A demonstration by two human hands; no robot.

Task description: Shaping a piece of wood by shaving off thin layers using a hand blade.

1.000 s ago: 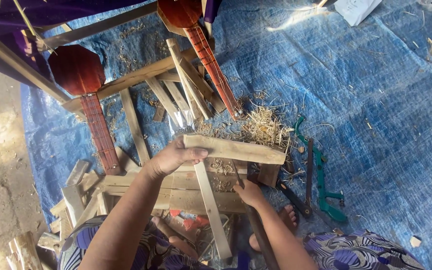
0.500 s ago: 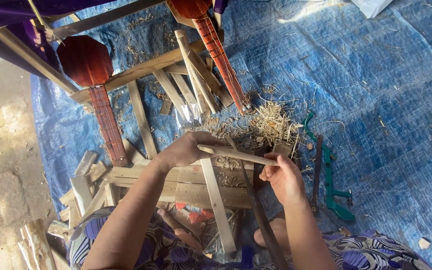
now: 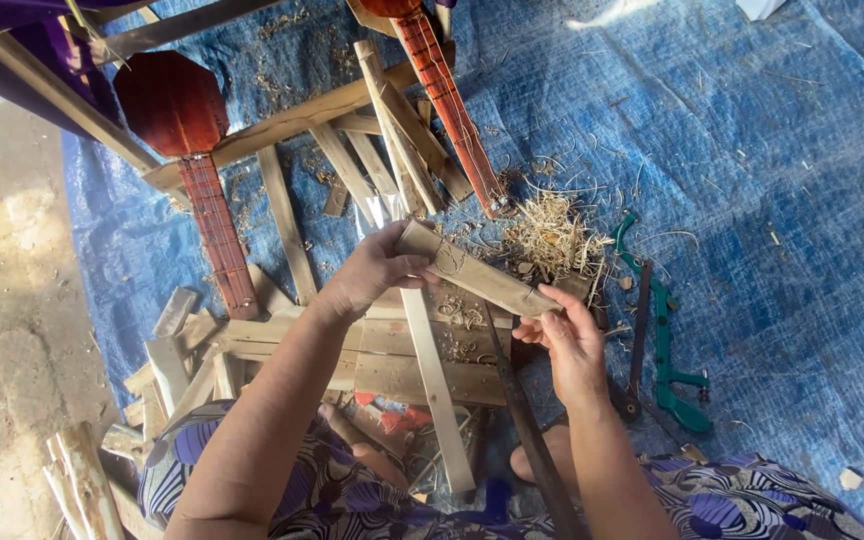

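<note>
Over on the left, on the blue tarp, a pile of wood offcuts lies beside a red string instrument whose long neck runs down toward the person's knee. A second red instrument lies further along, its neck crossing a bunch of loose slats. In the middle the person holds a short wooden piece up off the low wooden bench, slanting down to the right. The left hand is wrapped round its upper end, fingers closed over the top edge; the right hand pinches its lower end between thumb and fingertips. There's a drawn mark on the face turned up, too faint to make out. I'd say the piece is being looked over or turned between bouts of shaping, not cut just now, since neither hand holds a tool. Any next move seems to need one hand freed while the other keeps the piece steady. To the right sit a heap of wood shavings and a green hand tool on the tarp
</note>
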